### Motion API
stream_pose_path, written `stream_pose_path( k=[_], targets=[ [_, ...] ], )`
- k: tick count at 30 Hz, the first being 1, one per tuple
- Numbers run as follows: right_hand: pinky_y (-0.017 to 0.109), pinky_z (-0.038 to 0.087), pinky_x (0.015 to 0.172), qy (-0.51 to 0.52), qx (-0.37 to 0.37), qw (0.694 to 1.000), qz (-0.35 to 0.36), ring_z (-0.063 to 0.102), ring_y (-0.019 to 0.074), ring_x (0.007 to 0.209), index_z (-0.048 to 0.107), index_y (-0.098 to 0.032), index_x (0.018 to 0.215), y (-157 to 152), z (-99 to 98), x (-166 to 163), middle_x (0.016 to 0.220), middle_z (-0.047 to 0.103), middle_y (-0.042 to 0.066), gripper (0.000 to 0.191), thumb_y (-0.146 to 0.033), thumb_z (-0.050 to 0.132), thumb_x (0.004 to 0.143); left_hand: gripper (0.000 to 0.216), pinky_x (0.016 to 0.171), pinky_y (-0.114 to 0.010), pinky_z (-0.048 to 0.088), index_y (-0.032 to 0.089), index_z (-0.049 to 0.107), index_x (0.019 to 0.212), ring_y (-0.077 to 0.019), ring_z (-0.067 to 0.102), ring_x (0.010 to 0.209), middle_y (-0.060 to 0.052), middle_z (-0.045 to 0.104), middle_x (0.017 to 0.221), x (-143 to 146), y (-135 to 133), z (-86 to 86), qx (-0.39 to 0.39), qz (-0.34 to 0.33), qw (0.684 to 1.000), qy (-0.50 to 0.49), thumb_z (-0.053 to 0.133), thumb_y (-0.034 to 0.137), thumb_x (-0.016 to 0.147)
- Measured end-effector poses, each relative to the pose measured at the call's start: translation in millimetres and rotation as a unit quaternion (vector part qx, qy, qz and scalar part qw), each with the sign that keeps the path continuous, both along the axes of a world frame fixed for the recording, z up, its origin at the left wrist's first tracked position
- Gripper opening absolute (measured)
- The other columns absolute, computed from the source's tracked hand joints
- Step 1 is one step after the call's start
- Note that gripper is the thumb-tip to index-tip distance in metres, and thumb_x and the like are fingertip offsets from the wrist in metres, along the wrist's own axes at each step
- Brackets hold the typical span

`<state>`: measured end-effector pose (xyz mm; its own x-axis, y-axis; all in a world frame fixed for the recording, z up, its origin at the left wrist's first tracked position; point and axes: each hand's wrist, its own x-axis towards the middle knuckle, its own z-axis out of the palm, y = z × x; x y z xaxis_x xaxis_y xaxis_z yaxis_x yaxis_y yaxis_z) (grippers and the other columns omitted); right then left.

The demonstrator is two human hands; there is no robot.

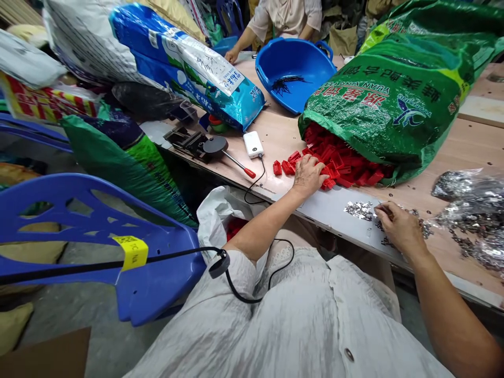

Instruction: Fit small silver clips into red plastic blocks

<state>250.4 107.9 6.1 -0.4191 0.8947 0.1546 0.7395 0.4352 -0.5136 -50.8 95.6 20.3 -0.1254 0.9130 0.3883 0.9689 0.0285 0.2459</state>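
Note:
My left hand (309,174) reaches into the near edge of a heap of red plastic pieces (342,163), its fingers curled down around a red piece. The heap spills from the mouth of a large green woven sack (386,105) lying on the table. My right hand (401,226) is closed in a pinch on a small, thin metal piece at the fingertips. Just left of it lies a small pile of shiny metal pieces (359,210) on a grey strip along the table's front edge. Darker small metal pieces lie partly hidden under that hand.
Clear plastic bags of small metal parts (472,199) lie at the right. A hand press with a red-tipped lever (232,160), a white power bank (253,144) and a blue bag (189,63) are left. Behind a blue basin (295,68) sits another person (285,21). A blue chair (90,226) stands left.

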Motion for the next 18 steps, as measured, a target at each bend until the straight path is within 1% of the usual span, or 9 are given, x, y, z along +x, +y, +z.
stream_pose_path(
  k=[4,7,8,9,12,13,14,16,18],
  targets=[
    [0.032,0.043,0.065,0.029,-0.017,0.999,-0.014,0.062,0.0209,0.067,0.066,-0.024,0.091,-3,1.1,2,0.08,0.072,0.006,0.024,-0.044,0.054,0.089,0.008,0.106,-0.046,0.036,0.021,0.073,0.087,-0.0264,0.049,0.121,-0.007,0.065,0.107,-1,3,6.8,0.015,-0.021,0.995,-0.097,0.069,0.028,0.084],
    [0.031,0.042,0.063,0.056,-0.034,0.997,-0.033,0.062,0.0193,0.066,0.066,-0.024,0.09,-6,1.8,5,0.08,0.071,0.005,0.024,-0.046,0.056,0.089,0.005,0.106,-0.042,0.039,0.018,0.068,0.082,-0.022,0.055,0.114,-0.006,0.065,0.103,-2,-9,15.2,0.036,-0.063,0.963,-0.26,0.068,0.023,0.083],
    [0.031,0.042,0.063,0.067,-0.042,0.996,-0.035,0.061,0.0188,0.066,0.067,-0.025,0.091,-7,2.0,6,0.08,0.071,0.004,0.024,-0.046,0.055,0.089,0.008,0.103,-0.04,0.043,0.017,0.066,0.084,-0.0202,0.058,0.11,-0.005,0.064,0.102,-2,-16,17.9,0.031,-0.078,0.933,-0.351,0.067,0.025,0.085],
    [0.031,0.042,0.063,0.078,-0.051,0.995,-0.035,0.06,0.0182,0.065,0.068,-0.025,0.092,-9,2.4,6,0.08,0.071,0.004,0.025,-0.046,0.055,0.089,0.013,0.1,-0.039,0.046,0.017,0.063,0.087,-0.0187,0.061,0.105,-0.004,0.065,0.1,-1,-24,20.3,0.015,-0.094,0.886,-0.454,0.065,0.03,0.087],
    [0.03,0.04,0.06,0.11,-0.081,0.99,-0.033,0.056,0.0165,0.062,0.069,-0.024,0.096,-15,5.2,4,0.076,0.068,0.002,0.029,-0.048,0.056,0.088,0.031,0.094,-0.041,0.052,0.018,0.053,0.092,-0.018,0.068,0.096,-0.004,0.068,0.098,8,-52,25.8,-0.065,-0.135,0.675,-0.723,0.063,0.048,0.087],
    [0.03,0.04,0.059,0.119,-0.09,0.988,-0.033,0.055,0.016,0.061,0.069,-0.023,0.096,-18,6.7,2,0.075,0.067,0.002,0.029,-0.049,0.057,0.088,0.036,0.094,-0.043,0.052,0.018,0.051,0.092,-0.0186,0.069,0.095,-0.005,0.069,0.099,13,-62,26.7,-0.083,-0.138,0.616,-0.771,0.065,0.051,0.085],
    [0.03,0.04,0.059,0.127,-0.099,0.986,-0.032,0.054,0.0156,0.061,0.069,-0.023,0.096,-21,8.4,-1,0.076,0.067,0.001,0.03,-0.049,0.058,0.087,0.04,0.094,-0.043,0.053,0.018,0.05,0.09,-0.019,0.069,0.094,-0.006,0.069,0.1,18,-70,27.2,-0.095,-0.136,0.575,-0.801,0.068,0.053,0.082],
    [0.029,0.04,0.061,0.143,-0.113,0.983,-0.028,0.054,0.0151,0.063,0.069,-0.023,0.096,-28,12.0,-7,0.08,0.068,0.001,0.029,-0.049,0.059,0.087,0.043,0.092,-0.042,0.054,0.017,0.048,0.084,-0.019,0.07,0.094,-0.006,0.069,0.102,28,-85,26.3,-0.099,-0.124,0.547,-0.822,0.075,0.05,0.078],
    [0.029,0.04,0.063,0.157,-0.123,0.98,-0.023,0.054,0.0147,0.065,0.068,-0.023,0.094,-35,15.3,-13,0.083,0.068,0.001,0.027,-0.048,0.061,0.086,0.043,0.089,-0.04,0.056,0.016,0.046,0.079,-0.0188,0.069,0.096,-0.007,0.066,0.11,37,-97,23.8,-0.096,-0.124,0.576,-0.803,0.079,0.043,0.074]
  ],
)
